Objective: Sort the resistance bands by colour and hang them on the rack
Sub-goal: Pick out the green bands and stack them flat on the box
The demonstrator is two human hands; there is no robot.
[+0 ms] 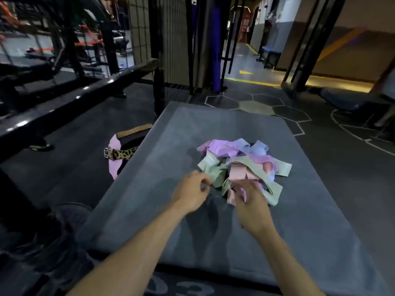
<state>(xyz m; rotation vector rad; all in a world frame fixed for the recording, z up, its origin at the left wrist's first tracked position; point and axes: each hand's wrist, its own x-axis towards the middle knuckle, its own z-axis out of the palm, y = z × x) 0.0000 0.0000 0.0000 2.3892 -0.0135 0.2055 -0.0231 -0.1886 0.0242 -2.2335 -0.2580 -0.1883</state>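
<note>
bands: a mixed heap of resistance bands (243,165) lies on the grey mat (192,129), a bit right of the mat's middle. the heap is wider from left to right than from front to back.
colours: purple bands (218,147) and a pale blue one (254,147) lie at the far side, green bands (210,165) at the near left and right, and pink ones (237,170) in the middle.
direction: the bands are folded and twisted over each other, so no single one shows a clear way it points.
left hand: the left hand (190,194) is at the near left edge of the heap. its fingers are curled and pinch the end of a green band.
right hand: the right hand (252,201) is over the near edge of the heap. it is blurred, so it is too hard to tell if it holds a band.
hard to see: the lower bands are hidden under the top ones.
beside the mat: a belt (116,153) with leopard spots and pink lies on the floor, touching the mat's left edge.
far away: a dark wire grid panel (171,39) stands behind the mat.
</note>
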